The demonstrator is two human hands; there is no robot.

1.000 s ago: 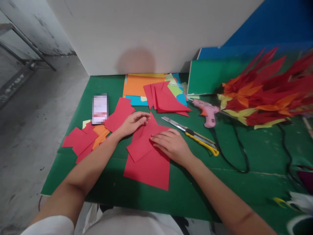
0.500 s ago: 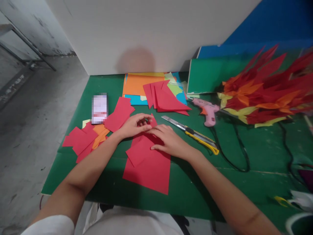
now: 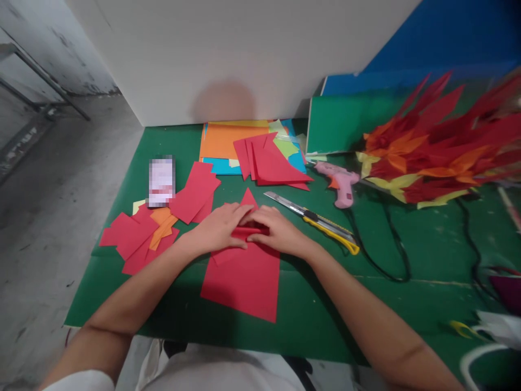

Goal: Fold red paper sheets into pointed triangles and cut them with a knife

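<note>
Both hands meet over a red sheet of paper (image 3: 244, 293) in front of me. My left hand (image 3: 222, 228) and my right hand (image 3: 279, 231) pinch a smaller piece of red paper (image 3: 244, 232) between thumbs and fingers, its near edge bent up. The far part of that piece is hidden under my fingers. A red pointed tip (image 3: 248, 197) sticks out beyond my hands; I cannot tell which piece it belongs to. Right of my right hand lies a yellow utility knife (image 3: 321, 222), blade out.
A pink glue gun (image 3: 342, 184) with a black cord lies at the right, before a red and orange paper flame (image 3: 427, 152). Red cut pieces (image 3: 134, 236) and a phone (image 3: 161, 182) are at the left. Coloured sheets (image 3: 232, 140) lie by the white board (image 3: 244, 54).
My left hand has come down and nearer, thumb now opposite my right thumb. The small red paper's near edge, flat before, is now raised between both hands. The view has shifted slightly.
</note>
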